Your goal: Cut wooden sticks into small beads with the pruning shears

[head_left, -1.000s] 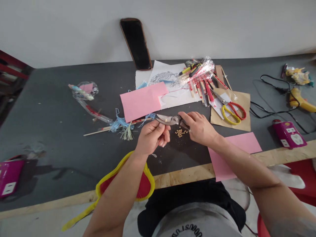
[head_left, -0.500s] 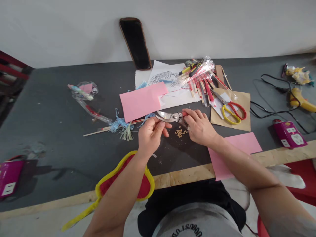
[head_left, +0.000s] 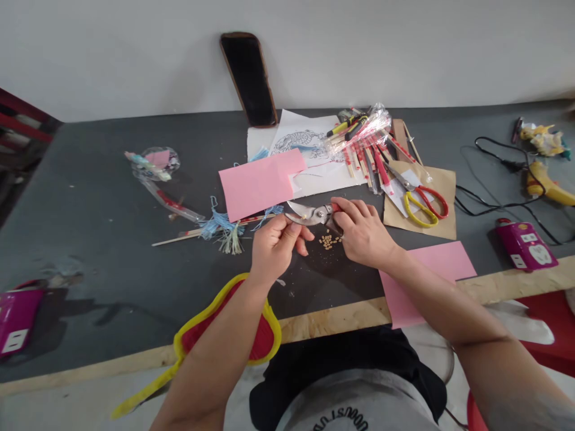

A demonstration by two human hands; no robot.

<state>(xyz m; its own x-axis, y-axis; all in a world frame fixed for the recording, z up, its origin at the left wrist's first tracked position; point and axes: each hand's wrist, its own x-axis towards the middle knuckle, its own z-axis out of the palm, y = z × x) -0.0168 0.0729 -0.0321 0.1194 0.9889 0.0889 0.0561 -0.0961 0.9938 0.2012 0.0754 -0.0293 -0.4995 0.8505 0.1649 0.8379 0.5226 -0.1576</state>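
Observation:
My right hand (head_left: 366,233) is wrapped round the red handles of a pair of pruning shears (head_left: 321,214), whose blades point left and stand apart. My left hand (head_left: 275,246) is closed in a pinch just by the blade tips; what its fingers hold is too small and covered to name. A tiny pale bit shows between the blades. Below the shears, on the dark tabletop, lies a small heap of short tan wooden pieces (head_left: 329,240). A pink paper sheet (head_left: 263,184) lies beyond my left hand, beside blue tassels (head_left: 214,226) and thin sticks.
Scissors (head_left: 424,203) with red and yellow handles rest on brown paper (head_left: 442,224). Behind are bagged sticks (head_left: 359,143) and a phone (head_left: 250,81) against the wall. A glue gun (head_left: 548,184) and purple power block (head_left: 526,244) stand right. A yellow-edged red fan-shaped piece (head_left: 265,335) overhangs the front edge.
The shears' blades have opened wider, and a pale bit now shows between them. Both hands stay in nearly the same place.

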